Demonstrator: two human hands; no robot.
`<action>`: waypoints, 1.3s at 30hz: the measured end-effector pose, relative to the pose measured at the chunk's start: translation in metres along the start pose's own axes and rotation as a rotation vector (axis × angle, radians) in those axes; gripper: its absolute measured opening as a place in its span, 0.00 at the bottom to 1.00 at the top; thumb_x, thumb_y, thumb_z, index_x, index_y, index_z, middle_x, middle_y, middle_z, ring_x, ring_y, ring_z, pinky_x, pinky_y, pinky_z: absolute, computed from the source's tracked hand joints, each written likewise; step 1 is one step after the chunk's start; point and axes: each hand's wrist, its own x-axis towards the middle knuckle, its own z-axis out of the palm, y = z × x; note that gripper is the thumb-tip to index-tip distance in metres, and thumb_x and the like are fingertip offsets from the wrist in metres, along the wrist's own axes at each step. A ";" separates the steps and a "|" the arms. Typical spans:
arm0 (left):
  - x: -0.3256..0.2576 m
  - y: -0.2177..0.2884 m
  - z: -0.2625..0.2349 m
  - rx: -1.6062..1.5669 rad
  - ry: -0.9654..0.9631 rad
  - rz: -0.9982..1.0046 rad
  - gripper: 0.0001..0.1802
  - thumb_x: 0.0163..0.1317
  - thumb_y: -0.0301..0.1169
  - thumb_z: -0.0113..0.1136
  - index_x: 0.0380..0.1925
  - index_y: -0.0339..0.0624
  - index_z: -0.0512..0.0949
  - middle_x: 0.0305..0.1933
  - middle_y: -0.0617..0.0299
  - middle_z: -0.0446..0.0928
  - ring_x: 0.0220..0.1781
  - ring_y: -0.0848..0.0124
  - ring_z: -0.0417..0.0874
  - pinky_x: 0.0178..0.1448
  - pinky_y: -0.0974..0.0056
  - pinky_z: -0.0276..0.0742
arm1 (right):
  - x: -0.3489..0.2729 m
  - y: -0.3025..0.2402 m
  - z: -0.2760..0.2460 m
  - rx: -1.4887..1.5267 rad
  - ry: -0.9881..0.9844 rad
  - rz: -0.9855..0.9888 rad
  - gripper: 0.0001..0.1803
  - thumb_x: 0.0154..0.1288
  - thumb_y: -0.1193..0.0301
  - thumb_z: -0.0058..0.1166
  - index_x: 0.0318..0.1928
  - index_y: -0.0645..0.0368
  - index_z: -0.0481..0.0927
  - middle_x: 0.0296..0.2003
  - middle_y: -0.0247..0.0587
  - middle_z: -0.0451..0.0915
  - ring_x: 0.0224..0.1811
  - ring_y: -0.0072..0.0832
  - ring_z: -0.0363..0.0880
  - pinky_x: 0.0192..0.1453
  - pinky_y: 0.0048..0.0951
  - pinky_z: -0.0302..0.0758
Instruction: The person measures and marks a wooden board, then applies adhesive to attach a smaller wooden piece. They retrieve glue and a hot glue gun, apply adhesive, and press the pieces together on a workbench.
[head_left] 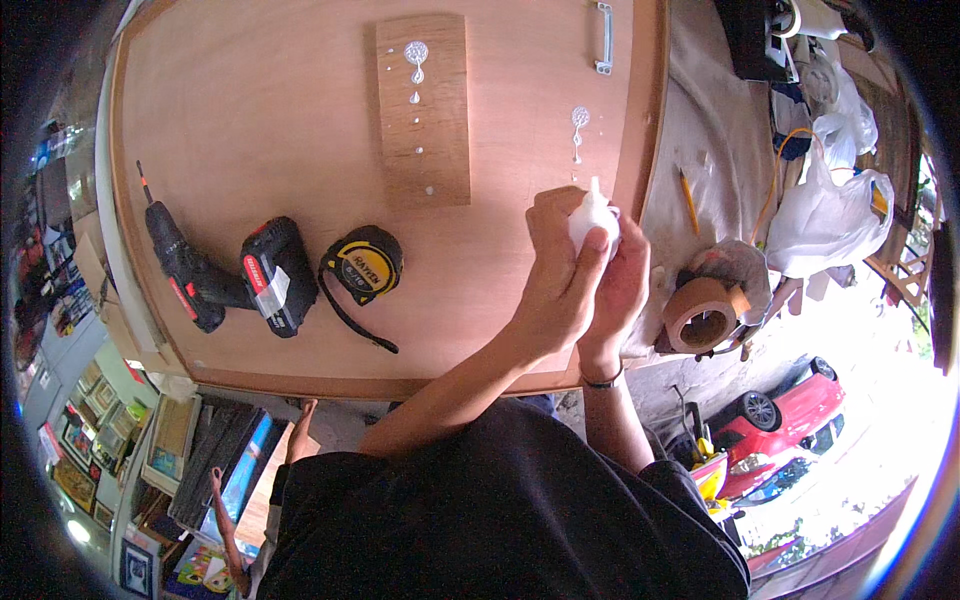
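Both of my hands are closed around a small white squeeze bottle [592, 220] with a thin pointed nozzle tilted away from me. My left hand [562, 285] lies against its left side, thumb pressed along the body. Wrapped round the other side is my right hand [626, 270], with a dark band on its wrist. Just beyond the nozzle, a round patch of white glue-like paste [580, 118] with trailing drips sits on the wooden panel [300, 110]. A similar patch [416, 52] and several drops mark a loose brown board [440, 130]. A metal pull handle [604, 38] lies near the far edge.
On the panel's left lie a cordless drill [190, 260], its battery end [275, 278] and a yellow-black tape measure [362, 265]. To the right are a pencil [690, 200], a tape roll [699, 314] and white plastic bags [830, 225]. Another person's arm [228, 530] shows lower left.
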 end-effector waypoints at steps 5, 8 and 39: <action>0.001 -0.001 -0.001 0.240 0.175 0.084 0.33 0.76 0.47 0.48 0.69 0.32 0.59 0.69 0.46 0.61 0.66 0.59 0.68 0.67 0.56 0.64 | 0.034 -0.018 0.008 -0.310 0.019 0.038 0.21 0.74 0.74 0.54 0.63 0.63 0.70 0.55 0.47 0.77 0.49 0.34 0.83 0.56 0.33 0.81; -0.031 -0.001 -0.039 0.308 0.101 0.110 0.28 0.74 0.42 0.52 0.65 0.31 0.65 0.64 0.45 0.71 0.62 0.57 0.72 0.64 0.55 0.66 | 0.059 -0.020 0.000 -0.592 0.003 -0.083 0.19 0.71 0.71 0.59 0.59 0.63 0.75 0.47 0.45 0.81 0.42 0.31 0.85 0.46 0.30 0.81; -0.117 -0.034 -0.139 0.728 0.002 0.264 0.13 0.61 0.22 0.61 0.47 0.37 0.79 0.38 0.54 0.82 0.35 0.58 0.83 0.39 0.57 0.76 | 0.087 -0.032 0.014 -1.165 -0.166 -0.549 0.16 0.67 0.74 0.60 0.54 0.61 0.77 0.45 0.53 0.81 0.44 0.49 0.84 0.44 0.42 0.81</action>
